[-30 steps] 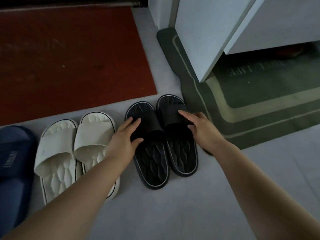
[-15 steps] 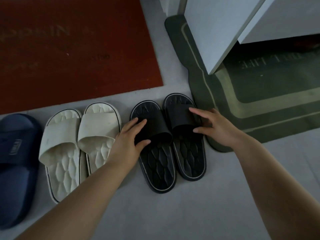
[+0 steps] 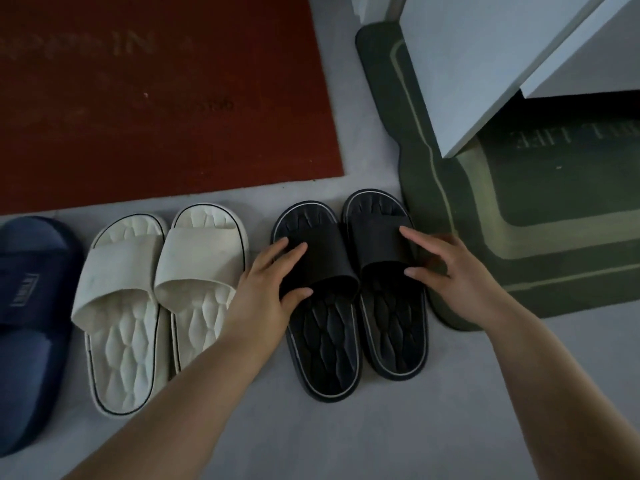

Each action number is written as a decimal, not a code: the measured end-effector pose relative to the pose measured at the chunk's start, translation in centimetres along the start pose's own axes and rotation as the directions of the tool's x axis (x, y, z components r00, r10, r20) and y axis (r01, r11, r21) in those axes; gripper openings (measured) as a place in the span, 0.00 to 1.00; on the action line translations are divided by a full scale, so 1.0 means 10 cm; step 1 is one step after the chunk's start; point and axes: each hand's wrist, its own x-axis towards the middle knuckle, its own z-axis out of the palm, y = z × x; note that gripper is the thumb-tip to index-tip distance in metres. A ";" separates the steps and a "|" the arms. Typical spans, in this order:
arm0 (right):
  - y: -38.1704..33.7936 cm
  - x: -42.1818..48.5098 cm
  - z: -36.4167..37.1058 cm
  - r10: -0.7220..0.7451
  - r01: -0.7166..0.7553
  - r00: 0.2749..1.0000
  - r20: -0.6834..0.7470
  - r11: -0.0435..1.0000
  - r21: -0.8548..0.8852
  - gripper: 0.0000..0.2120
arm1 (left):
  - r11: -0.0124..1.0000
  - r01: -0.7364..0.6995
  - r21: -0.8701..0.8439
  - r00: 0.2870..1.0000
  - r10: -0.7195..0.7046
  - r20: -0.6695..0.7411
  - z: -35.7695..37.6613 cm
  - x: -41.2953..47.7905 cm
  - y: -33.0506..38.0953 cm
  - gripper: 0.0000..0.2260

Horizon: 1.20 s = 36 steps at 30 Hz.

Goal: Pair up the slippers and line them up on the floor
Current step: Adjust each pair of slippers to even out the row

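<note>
Two black slippers lie side by side on the grey floor, toes pointing away from me. My left hand (image 3: pixel 268 289) grips the strap of the left black slipper (image 3: pixel 325 344), thumb under the strap's edge. My right hand (image 3: pixel 450 271) rests on the strap of the right black slipper (image 3: pixel 391 327), fingers spread over its outer side. To their left a pair of white slippers (image 3: pixel 138 306) lies together, the right one partly under my left forearm. A navy slipper (image 3: pixel 31 323) sits at the far left, cut by the frame edge.
A red doormat (image 3: pixel 156 98) covers the floor beyond the row. A green mat (image 3: pixel 519 237) lies right of the black pair, touching it. A white cabinet or door panel (image 3: pixel 467 64) stands over the green mat. Bare grey floor (image 3: pixel 381 438) lies in front.
Both hands stay on the black slippers, which have shifted slightly and sit closer together and straighter. The view has tilted down and to the left, showing more of the navy slipper.
</note>
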 end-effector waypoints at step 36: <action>-1.96 -0.29 1.41 -0.021 0.105 0.965 0.260 0.944 -0.312 0.35 | 0.967 0.242 0.082 0.956 -0.252 0.152 -1.53 -0.79 -1.27 0.33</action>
